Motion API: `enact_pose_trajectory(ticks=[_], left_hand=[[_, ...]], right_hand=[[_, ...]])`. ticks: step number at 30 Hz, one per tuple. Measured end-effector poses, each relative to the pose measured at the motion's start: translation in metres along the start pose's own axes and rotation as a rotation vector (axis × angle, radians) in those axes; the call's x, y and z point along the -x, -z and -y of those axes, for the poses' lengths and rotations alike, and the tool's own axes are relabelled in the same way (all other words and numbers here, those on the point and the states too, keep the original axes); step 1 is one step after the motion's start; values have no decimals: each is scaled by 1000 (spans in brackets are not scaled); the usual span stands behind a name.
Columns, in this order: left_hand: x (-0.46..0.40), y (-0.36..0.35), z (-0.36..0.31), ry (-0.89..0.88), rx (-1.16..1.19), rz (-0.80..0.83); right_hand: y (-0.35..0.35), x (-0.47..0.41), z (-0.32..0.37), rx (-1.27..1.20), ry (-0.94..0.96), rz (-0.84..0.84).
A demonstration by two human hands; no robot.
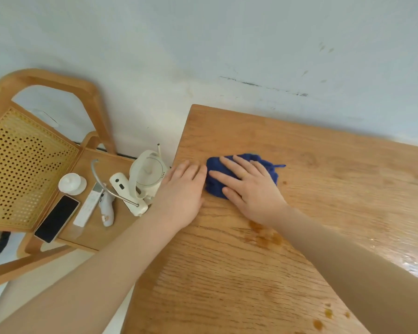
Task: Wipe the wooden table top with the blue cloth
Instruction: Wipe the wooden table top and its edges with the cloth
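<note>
A bunched blue cloth (215, 183) lies on the wooden table top (323, 189) near the table's far left corner. My right hand (249, 189) presses flat on the cloth with fingers spread and straight, covering its middle. Just left of the cloth, my left hand (181, 189) rests flat on the table at its left edge, fingertips almost touching the cloth. Brown wet stains (263, 235) sit on the wood below my right wrist, and more brown spots (323, 317) lie near the front edge.
A wooden chair (34, 145) with a cane back stands left of the table. On its seat lie a phone (57, 218), a white remote (88, 208), a small white lidded cup (71, 183) and a white kettle-like appliance (147, 172). A pale wall (227, 56) runs behind.
</note>
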State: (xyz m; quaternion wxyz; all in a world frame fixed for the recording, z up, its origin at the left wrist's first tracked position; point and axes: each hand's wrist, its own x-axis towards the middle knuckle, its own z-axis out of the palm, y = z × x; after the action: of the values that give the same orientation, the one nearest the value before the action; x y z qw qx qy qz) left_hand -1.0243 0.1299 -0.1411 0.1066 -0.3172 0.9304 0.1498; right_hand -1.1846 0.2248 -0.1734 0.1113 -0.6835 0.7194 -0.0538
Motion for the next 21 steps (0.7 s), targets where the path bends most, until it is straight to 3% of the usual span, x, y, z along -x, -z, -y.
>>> enact_pose_trajectory(ticks=[2, 4, 8, 11, 18, 21], left_hand=[[1, -1, -14, 38, 52, 66], [2, -4, -25, 93, 51, 146], [5, -13, -39, 152, -30, 219], [6, -14, -40, 165, -40, 244], [8, -13, -44, 192, -42, 285], [7, -12, -45, 207, -24, 274]], right_hand=[[2, 3, -22, 30, 126, 13], [6, -13, -46, 26, 98, -16], [16, -54, -95, -19, -310, -143], [21, -63, -102, -27, -416, -118], [6, 37, -52, 15, -28, -32], [7, 41, -65, -19, 82, 21]])
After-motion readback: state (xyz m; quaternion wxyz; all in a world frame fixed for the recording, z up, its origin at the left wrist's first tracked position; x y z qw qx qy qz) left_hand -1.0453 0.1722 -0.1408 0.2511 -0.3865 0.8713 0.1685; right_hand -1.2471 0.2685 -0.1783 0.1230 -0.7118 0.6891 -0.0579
